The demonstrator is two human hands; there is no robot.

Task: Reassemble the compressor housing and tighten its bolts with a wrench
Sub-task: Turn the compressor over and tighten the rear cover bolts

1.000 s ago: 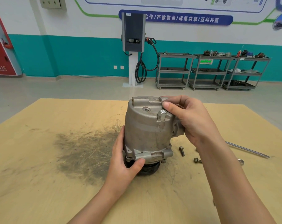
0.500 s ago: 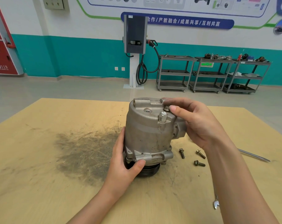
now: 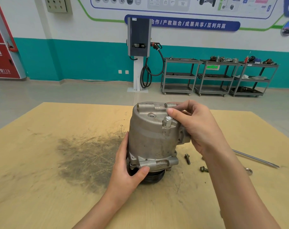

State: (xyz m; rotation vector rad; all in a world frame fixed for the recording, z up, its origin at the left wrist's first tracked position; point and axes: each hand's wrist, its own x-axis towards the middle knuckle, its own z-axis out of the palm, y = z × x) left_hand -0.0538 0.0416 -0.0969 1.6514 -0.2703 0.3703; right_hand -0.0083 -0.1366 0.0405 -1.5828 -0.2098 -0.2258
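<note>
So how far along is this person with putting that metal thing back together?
Done: the housing sits assembled, upright on its pulley on the table. In hand: the left hand grips its lower flange while the right hand holds the top. Left: at least two bolts lie loose beside it, and a metal tool lies untouched, so the tightening seems not yet begun.

The compressor housing point(image 3: 153, 139) stands upright on its black pulley end, a dull grey cast-metal cylinder, scuffed and stained, leaning slightly toward my right. Its top cover carries a round port and a protruding hex fitting point(image 3: 167, 121). Two loose bolts point(image 3: 187, 158) lie on the board just right of its base, a third possibly hidden behind my forearm. The wrench point(image 3: 248, 171) shows only a ring end, further right.
</note>
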